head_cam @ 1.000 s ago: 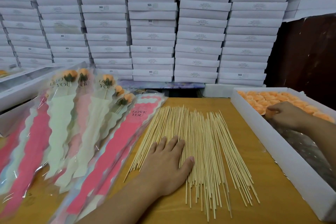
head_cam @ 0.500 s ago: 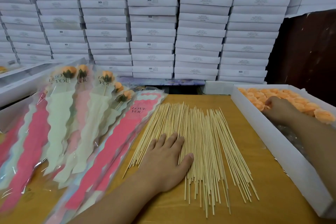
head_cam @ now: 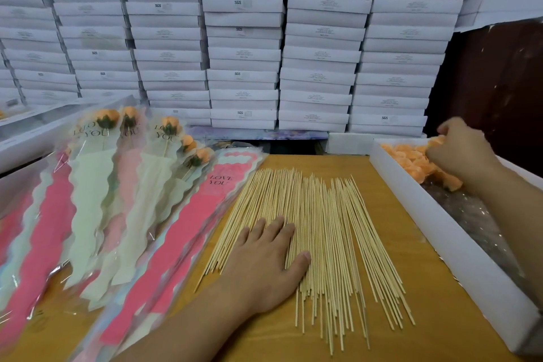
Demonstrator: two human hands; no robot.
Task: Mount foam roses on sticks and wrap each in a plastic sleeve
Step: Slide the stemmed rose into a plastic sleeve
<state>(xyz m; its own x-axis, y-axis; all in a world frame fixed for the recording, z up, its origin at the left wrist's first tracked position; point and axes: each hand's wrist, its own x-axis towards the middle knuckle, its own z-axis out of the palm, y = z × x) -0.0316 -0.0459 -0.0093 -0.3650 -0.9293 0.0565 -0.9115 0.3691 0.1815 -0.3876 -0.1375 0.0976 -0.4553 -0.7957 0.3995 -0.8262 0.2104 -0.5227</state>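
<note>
Left hand: left hand (head_cam: pixel 266 269) stays flat, fingers straight, on the fanned thin pale wooden sticks (head_cam: pixel 320 244) at lower centre.
Right hand: right hand (head_cam: pixel 461 150) has lifted at upper right, pinching an orange foam rose (head_cam: pixel 437 140) above the white cardboard box (head_cam: pixel 440 232).
Meaning: rose probably picked; mounting comes next.

You are in a packing workroom: stacked flat white cardboard cartons (head_cam: pixel 244 38) wall a wooden worktable (head_cam: pixel 390 214) spread with thin bamboo sticks (head_cam: pixel 329 232).
</note>
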